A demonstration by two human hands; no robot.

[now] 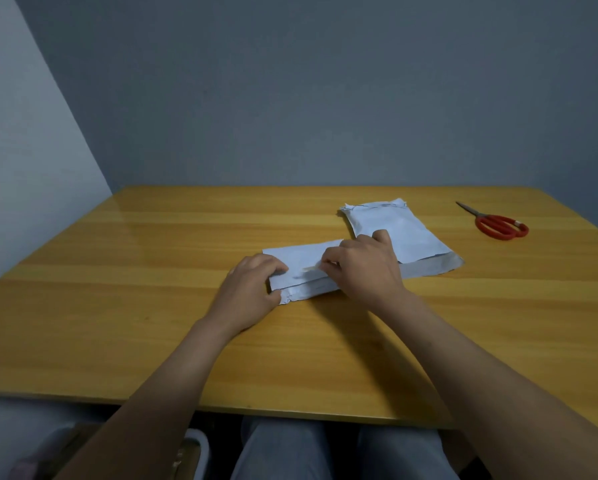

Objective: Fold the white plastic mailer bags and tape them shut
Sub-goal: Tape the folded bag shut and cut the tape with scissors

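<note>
1. Two white mailers, one tape strip, one pair of scissors, two hands.
2. Folded mailer lies flat mid-counter, long side running left-right, partly under both hands.
3. Tape strip, pale and short, sits on top of the folded mailer between the hands.
4. Left hand grips the folded mailer's left end, fingers curled over the top, thumb at the near edge.
5. Right hand covers its right end, fingers bent, fingertips pinching the strip's right end.
6. Both forearms are stretched forward, bare, and converge on the mailer.
7. Second mailer lies unfolded just behind-right, touching the right hand.
8. Scissors, red handles, closed, lie far right, well apart.
9. Wooden counter; grey wall behind.
</note>
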